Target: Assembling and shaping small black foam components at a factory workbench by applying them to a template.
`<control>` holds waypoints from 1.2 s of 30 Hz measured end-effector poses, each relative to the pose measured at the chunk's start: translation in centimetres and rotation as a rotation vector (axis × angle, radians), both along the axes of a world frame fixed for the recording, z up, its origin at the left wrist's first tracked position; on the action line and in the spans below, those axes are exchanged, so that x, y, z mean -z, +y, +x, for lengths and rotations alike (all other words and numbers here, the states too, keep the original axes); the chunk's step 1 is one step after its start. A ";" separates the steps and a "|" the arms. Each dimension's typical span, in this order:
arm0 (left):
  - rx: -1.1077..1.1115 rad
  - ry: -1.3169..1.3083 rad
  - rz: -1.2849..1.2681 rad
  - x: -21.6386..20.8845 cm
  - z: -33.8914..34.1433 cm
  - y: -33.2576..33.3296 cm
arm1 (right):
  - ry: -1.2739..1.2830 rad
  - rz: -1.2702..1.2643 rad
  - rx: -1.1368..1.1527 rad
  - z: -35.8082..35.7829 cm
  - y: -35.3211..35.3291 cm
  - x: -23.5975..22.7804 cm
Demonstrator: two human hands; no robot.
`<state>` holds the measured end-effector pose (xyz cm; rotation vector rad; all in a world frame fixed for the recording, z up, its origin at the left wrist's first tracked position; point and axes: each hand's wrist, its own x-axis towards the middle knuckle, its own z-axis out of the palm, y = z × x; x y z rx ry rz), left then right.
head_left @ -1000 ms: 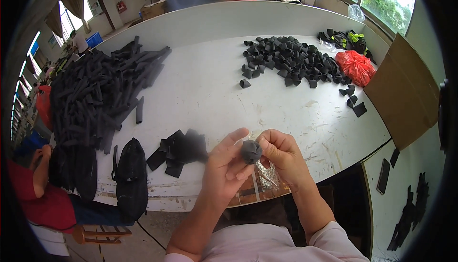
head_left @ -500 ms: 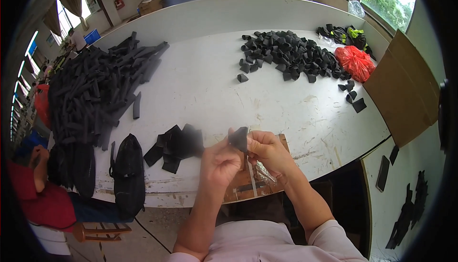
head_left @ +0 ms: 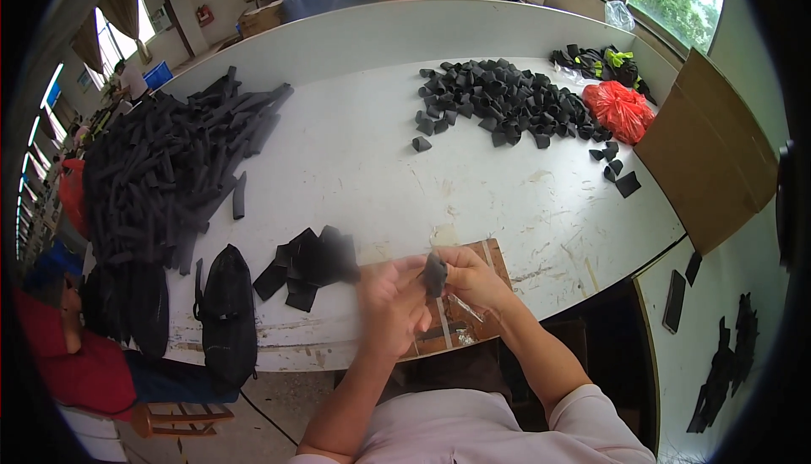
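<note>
Your right hand (head_left: 473, 282) pinches a small black foam piece (head_left: 434, 274) between thumb and fingers, held above the near edge of the worktop (head_left: 363, 168) over a brown board (head_left: 473, 312). The piece stands roughly upright, its long axis running top to bottom, just left of your right fingertips. Your left hand (head_left: 393, 308) is blurred; it sits just beside the piece, on its left and a little lower, fingers curled, though you cannot tell whether they touch it. A small heap of flat black pieces (head_left: 308, 265) lies further left.
</note>
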<state>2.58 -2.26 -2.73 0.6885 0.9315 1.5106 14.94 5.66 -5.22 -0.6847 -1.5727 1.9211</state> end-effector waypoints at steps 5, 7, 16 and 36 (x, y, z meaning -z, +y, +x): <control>0.149 -0.612 -0.100 1.3 -1.8 1.0 | 0.059 -0.051 0.101 -0.4 -0.1 0.8; 0.223 -1.090 -0.149 1.1 -2.2 1.9 | -0.052 0.086 0.121 -0.7 0.4 -0.9; 0.003 -0.136 -0.086 1.7 -0.7 0.5 | 0.073 -0.087 0.132 0.0 -0.4 1.4; -0.111 0.137 0.265 0.5 -0.2 0.8 | -0.424 1.042 0.297 0.6 -1.4 -1.0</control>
